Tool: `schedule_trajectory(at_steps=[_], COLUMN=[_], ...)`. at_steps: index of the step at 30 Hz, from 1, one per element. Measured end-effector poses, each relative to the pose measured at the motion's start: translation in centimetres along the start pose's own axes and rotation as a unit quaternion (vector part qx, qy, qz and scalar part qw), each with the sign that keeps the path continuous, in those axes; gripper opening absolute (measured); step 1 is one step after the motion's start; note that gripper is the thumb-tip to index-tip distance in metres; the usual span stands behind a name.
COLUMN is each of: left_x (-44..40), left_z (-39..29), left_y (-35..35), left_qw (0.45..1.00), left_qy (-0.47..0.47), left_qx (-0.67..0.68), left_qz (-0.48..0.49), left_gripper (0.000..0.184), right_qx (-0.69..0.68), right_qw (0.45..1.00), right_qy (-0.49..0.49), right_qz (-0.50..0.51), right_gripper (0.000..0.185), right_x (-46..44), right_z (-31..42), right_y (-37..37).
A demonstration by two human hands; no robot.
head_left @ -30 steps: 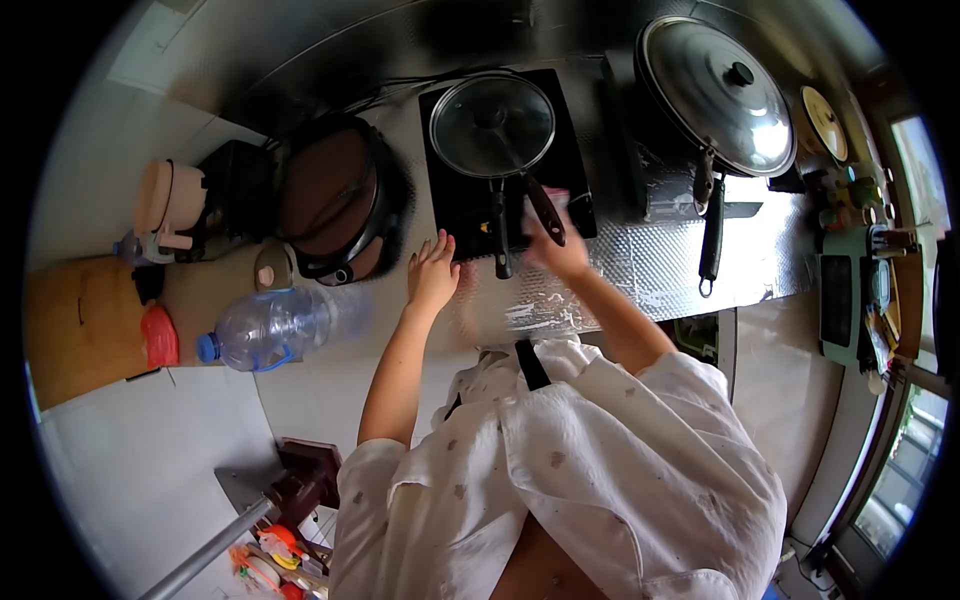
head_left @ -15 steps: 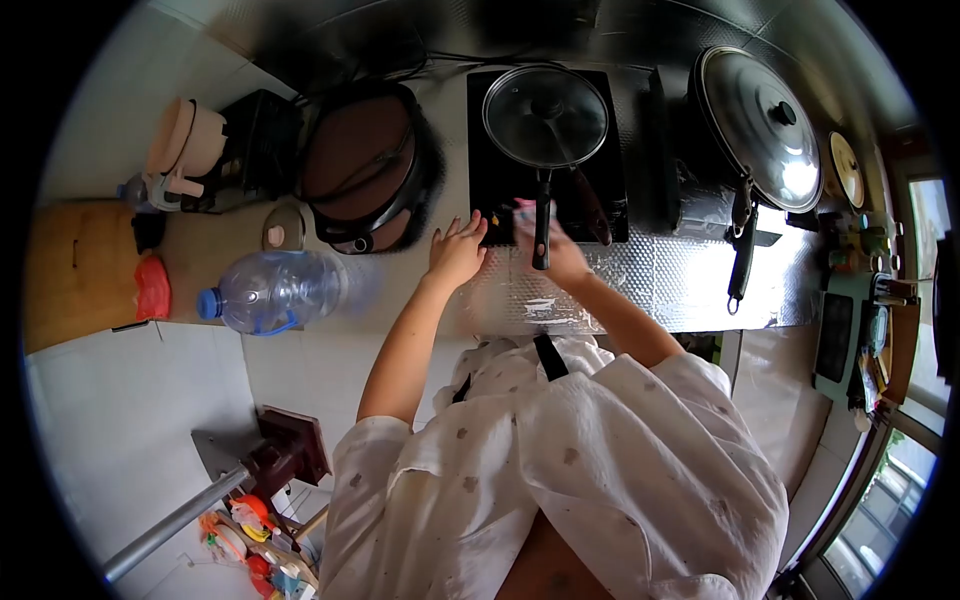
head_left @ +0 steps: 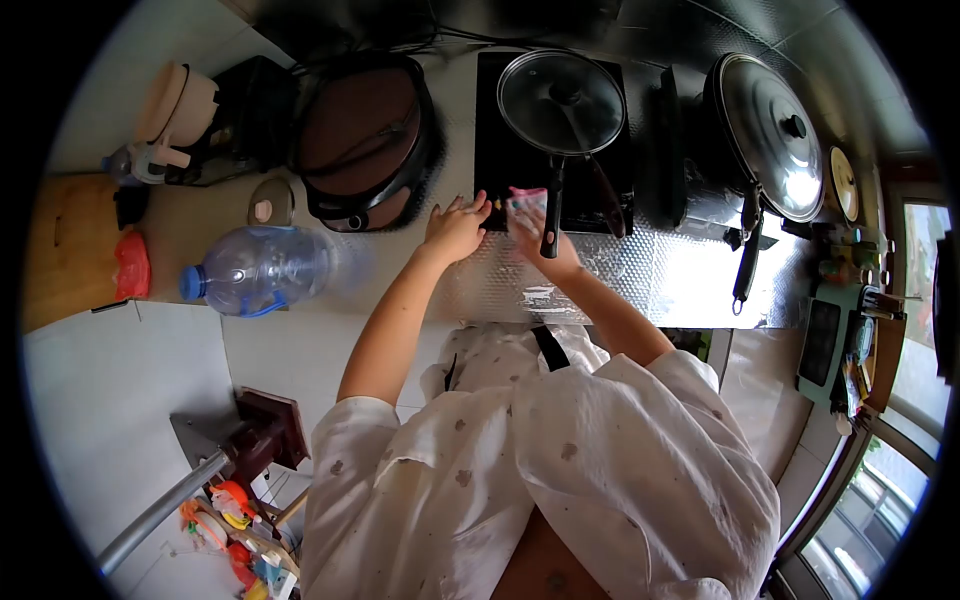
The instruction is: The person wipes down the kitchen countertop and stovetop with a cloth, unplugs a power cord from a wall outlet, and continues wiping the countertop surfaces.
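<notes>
A pink-and-white cloth (head_left: 526,199) lies under the fingers of my right hand (head_left: 545,248), at the front edge of the black cooktop (head_left: 488,140). Part of that hand is behind the handle of a frying pan (head_left: 562,100), which sits on the cooktop under a glass lid. My left hand (head_left: 457,230) rests at the cooktop's front left corner, its fingers spread and nothing in them. A second, dark handle slants beside the pan.
Left of the cooktop stand a brown electric griddle (head_left: 358,135) and a large plastic water bottle (head_left: 265,268) on its side. A big lidded pan (head_left: 770,140) with a long handle is to the right. Foil-like sheeting (head_left: 650,270) covers the counter front.
My right hand has moved slightly left with the cloth, and more of the cloth shows beside the pan handle. My left hand stays by the cooktop corner. The view has shifted a little.
</notes>
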State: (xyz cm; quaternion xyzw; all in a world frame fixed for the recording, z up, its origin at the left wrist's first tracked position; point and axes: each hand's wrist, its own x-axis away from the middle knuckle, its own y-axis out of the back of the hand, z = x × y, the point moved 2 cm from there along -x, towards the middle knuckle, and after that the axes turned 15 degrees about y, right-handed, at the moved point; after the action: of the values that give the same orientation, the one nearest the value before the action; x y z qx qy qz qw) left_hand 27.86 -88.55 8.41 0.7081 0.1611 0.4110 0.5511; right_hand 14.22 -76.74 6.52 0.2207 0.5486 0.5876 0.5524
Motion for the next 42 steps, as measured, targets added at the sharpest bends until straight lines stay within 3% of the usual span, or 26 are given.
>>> schedule_trajectory(at_steps=[1, 2, 3, 4, 5, 8, 10, 11, 13, 14, 16, 19, 21, 23, 24, 25, 27, 31, 35, 37, 38, 39, 41, 42], left_x=[0.1, 0.1, -0.1, -0.1, 0.0, 0.0, 0.1, 0.1, 0.4, 0.5, 0.5, 0.3, 0.5, 0.4, 0.2, 0.1, 0.1, 0.0, 0.5, 0.7, 0.8, 1.0, 1.5, 1.7], left_z=[0.0, 0.0, 0.1, 0.1, 0.0, -0.1, -0.2, -0.3, -0.2, -0.2, -0.3, -0.4, -0.4, -0.5, -0.5, -0.6, -0.6, -0.5, -0.5, -0.1, 0.1, 0.1, 0.0, 0.2], left_y=[0.0, 0.1, 0.1, 0.0, -0.1, -0.2, -0.2, -0.2, -0.1, 0.1, 0.1, 0.3, 0.3, 0.3, 0.4, 0.3, 0.2, 0.5, 0.6, 0.7, 0.6, 0.6, 0.3, 0.1], left_qw=[1.0, 1.0, 1.0, 1.0, 1.0, 1.0, 1.0, 1.0, 1.0, 1.0, 1.0, 0.999, 0.999, 0.999, 0.999, 0.999, 0.999, 0.999, 0.999, 1.0, 1.0, 0.999, 0.999, 0.999], left_qy=[-0.002, 0.0, 0.003, 0.006, 0.004, 0.009, 0.013, 0.015, 0.008, 0.012, 0.015, 0.021, 0.027, 0.023, 0.024, 0.026, 0.028, 0.015, 0.023, 0.02, 0.023, 0.026, 0.018, 0.01], left_qx=[0.003, 0.003, 0.004, 0.006, 0.018, 0.027, 0.022, 0.026, 0.019, 0.014, 0.01, 0.011, 0.015, 0.008, 0.008, -0.002, -0.011, -0.02, -0.01, -0.01, 0.014, 0.039, 0.042, 0.041], left_qz=[0.001, 0.007, 0.01, 0.011, 0.01, 0.01, 0.008, 0.01, -0.003, 0.011, 0.017, 0.025, 0.033, 0.033, 0.033, 0.031, 0.031, 0.036, 0.032, 0.018, 0.005, -0.007, -0.015, -0.022], left_gripper=[0.049, 0.049, 0.049, 0.049, 0.049, 0.05, 0.05, 0.05, 0.051, 0.05, 0.051, 0.051, 0.052, 0.052, 0.052, 0.052, 0.052, 0.053, 0.05, 0.049, 0.045, 0.042, 0.04, 0.038], right_qx=[-0.108, 0.025, 0.115, 0.123, 0.045, 0.081, 0.265, 0.264, 0.013, 0.012, 0.042, 0.113, 0.065, 0.101, 0.202, 0.109, 0.031, 0.181, 0.036, 0.171, 0.064, 0.147, 0.001, -0.002], right_qw=[0.993, 0.998, 0.992, 0.992, 0.994, 0.994, 0.956, 0.956, 1.0, 1.0, 0.997, 0.991, 0.997, 0.992, 0.97, 0.987, 0.998, 0.974, 0.998, 0.978, 0.995, 0.982, 0.993, 0.993], right_qy=[-0.047, -0.043, -0.006, -0.022, -0.086, -0.068, 0.016, 0.019, -0.02, -0.02, 0.07, 0.056, 0.025, 0.061, 0.105, 0.117, 0.052, 0.125, 0.044, 0.122, 0.073, 0.114, 0.054, 0.051], right_qz=[0.005, 0.044, 0.05, 0.017, 0.058, 0.003, 0.125, 0.128, -0.008, -0.008, -0.004, 0.042, 0.044, 0.033, 0.086, 0.017, 0.002, 0.062, 0.026, 0.021, -0.015, 0.017, -0.107, -0.108], right_gripper=[0.06, 0.065, 0.065, 0.067, 0.069, 0.062, 0.054, 0.054, 0.047, 0.047, 0.046, 0.046, 0.044, 0.044, 0.044, 0.043, 0.043, 0.046, 0.044, 0.041, 0.038, 0.032, 0.029, 0.029], right_x=[1.7, 4.7, 5.1, 7.3, 8.7, 7.0, 5.1, 3.3, -0.1, -0.3, 0.8, 5.7, 5.9, 4.0, 2.8, 0.6, -0.1, 2.8, 4.4, 1.8, 0.4, -1.4, -4.0, -3.7], right_z=[-0.5, -2.9, -2.5, -4.6, -5.3, -3.9, -3.2, -2.4, -0.2, -0.3, -0.8, -3.3, -3.4, -2.9, -3.1, -2.0, -2.3, -2.2, -2.6, -2.0, -1.4, -1.0, -0.5, -0.3], right_y=[1.4, -0.9, 2.2, 2.1, 2.9, 3.6, -0.3, -0.8, -0.4, 0.3, 2.1, 2.4, 2.4, 1.8, 0.5, 1.8, 0.3, 2.2, 1.6, 1.0, 0.7, -0.3, -2.1, -2.2])
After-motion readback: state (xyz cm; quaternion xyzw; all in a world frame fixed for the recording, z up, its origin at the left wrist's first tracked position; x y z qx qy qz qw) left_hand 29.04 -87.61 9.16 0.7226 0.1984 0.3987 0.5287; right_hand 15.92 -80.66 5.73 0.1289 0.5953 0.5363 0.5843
